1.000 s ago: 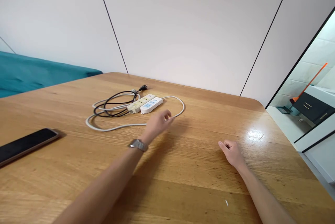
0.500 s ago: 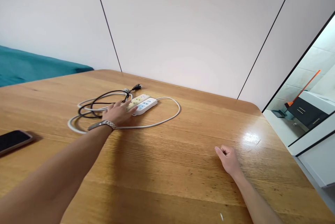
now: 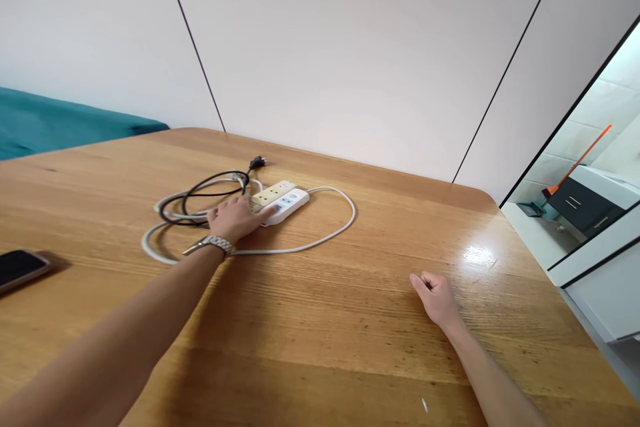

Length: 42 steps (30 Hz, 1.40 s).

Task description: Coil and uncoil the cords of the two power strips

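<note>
Two power strips lie side by side on the wooden table, a cream power strip and a white power strip with blue socket areas. My left hand is around their near left end, thumb along the near side and fingers over the far side; the fingertips are partly hidden. A watch with a metal band is on that wrist. Coiled beside the hand are a black cable and a white cable. My right hand rests on the table, curled into a loose fist with nothing visible in it.
A phone lies at the table's left edge. Behind the table stands a pale panelled wall, with a teal seat at the left. On the right, a doorway shows an orange-handled broom and a dark cabinet.
My left hand and both power strips have shifted a little to the right and towards me, with the white cable. My right hand stays in place. The view has turned slightly.
</note>
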Each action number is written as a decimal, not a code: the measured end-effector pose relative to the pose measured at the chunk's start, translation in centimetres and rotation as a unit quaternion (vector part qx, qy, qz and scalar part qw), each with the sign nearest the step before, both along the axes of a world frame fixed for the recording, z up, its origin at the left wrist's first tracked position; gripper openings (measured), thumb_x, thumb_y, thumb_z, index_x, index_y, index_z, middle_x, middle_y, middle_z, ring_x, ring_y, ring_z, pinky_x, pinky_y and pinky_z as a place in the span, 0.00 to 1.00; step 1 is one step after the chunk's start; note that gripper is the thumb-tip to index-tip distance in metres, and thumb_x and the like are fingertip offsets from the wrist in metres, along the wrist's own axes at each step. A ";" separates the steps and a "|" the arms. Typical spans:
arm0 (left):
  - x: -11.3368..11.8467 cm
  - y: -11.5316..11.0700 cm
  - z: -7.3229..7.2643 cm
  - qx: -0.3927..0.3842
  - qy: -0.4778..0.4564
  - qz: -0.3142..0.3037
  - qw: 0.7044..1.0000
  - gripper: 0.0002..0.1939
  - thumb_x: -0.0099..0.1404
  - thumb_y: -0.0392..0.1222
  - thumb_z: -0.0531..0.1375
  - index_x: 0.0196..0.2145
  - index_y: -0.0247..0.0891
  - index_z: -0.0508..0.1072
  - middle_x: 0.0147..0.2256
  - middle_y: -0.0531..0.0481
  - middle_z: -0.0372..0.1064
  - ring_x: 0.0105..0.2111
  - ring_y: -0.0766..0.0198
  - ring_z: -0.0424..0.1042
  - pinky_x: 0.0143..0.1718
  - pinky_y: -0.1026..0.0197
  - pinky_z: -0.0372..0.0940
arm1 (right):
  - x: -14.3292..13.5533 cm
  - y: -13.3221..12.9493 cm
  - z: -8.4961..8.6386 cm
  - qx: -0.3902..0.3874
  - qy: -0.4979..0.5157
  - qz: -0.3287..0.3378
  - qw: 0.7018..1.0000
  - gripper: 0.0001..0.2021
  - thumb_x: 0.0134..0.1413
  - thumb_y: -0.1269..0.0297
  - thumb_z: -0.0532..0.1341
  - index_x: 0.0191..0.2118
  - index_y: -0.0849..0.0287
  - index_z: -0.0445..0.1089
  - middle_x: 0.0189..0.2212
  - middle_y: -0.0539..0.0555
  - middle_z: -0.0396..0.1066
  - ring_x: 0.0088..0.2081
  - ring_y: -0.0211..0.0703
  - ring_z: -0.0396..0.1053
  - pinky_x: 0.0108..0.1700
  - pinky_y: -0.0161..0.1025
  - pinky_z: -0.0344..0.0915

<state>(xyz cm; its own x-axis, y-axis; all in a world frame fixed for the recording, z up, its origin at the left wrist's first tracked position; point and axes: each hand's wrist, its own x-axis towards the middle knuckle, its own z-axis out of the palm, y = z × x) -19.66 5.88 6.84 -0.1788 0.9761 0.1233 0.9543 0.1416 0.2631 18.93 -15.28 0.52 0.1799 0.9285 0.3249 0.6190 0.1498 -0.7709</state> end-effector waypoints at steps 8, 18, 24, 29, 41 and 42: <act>7.6 -4.9 -0.2 -0.010 0.028 -0.076 0.997 0.39 0.60 0.69 0.51 0.50 0.28 0.64 0.52 0.26 0.64 0.53 0.38 0.64 0.52 0.47 0.59 | 0.1 0.1 -0.1 0.004 -0.007 -0.001 1.000 0.23 0.54 0.50 0.54 0.17 0.54 0.43 0.15 0.44 0.43 0.19 0.33 0.45 0.23 0.34 0.44; 22.1 -13.6 0.0 -0.011 0.026 -0.233 0.972 0.33 0.61 0.64 0.55 0.47 0.27 0.70 0.44 0.26 0.70 0.46 0.40 0.70 0.44 0.48 0.64 | -1.5 -1.8 1.6 0.210 -0.101 -0.078 0.969 0.23 0.60 0.57 0.53 0.16 0.55 0.47 0.13 0.44 0.47 0.18 0.34 0.46 0.24 0.36 0.45; 22.5 -16.8 1.5 -0.001 -0.072 -0.413 0.908 0.17 0.67 0.52 0.53 0.44 0.40 0.74 0.42 0.39 0.74 0.45 0.51 0.72 0.47 0.53 0.64 | -1.6 -3.5 2.6 0.207 -0.134 -0.083 0.965 0.21 0.61 0.57 0.54 0.17 0.56 0.57 0.13 0.47 0.58 0.18 0.35 0.53 0.25 0.35 0.50; 17.6 -15.3 -0.3 0.101 -0.077 -0.296 0.947 0.25 0.58 0.46 0.63 0.53 0.41 0.68 0.55 0.41 0.66 0.56 0.47 0.61 0.58 0.46 0.54 | -2.8 -1.7 4.2 0.138 -0.141 -0.065 0.978 0.14 0.60 0.61 0.55 0.25 0.57 0.68 0.22 0.51 0.69 0.25 0.40 0.64 0.31 0.37 0.57; 15.7 -13.9 -4.9 0.182 -0.233 -0.241 0.924 0.14 0.63 0.40 0.54 0.45 0.37 0.71 0.44 0.42 0.72 0.46 0.52 0.70 0.50 0.51 0.66 | -9.2 5.0 2.9 -0.057 -0.314 0.000 0.948 0.10 0.63 0.66 0.54 0.45 0.57 0.71 0.42 0.58 0.74 0.45 0.49 0.69 0.45 0.41 0.60; 15.7 -13.9 -5.0 0.200 -0.232 -0.237 0.922 0.13 0.63 0.40 0.54 0.45 0.37 0.71 0.44 0.42 0.72 0.46 0.52 0.70 0.50 0.50 0.66 | -8.9 4.9 2.8 -0.033 -0.309 0.010 0.950 0.10 0.64 0.66 0.53 0.44 0.57 0.71 0.41 0.57 0.75 0.45 0.48 0.69 0.45 0.40 0.60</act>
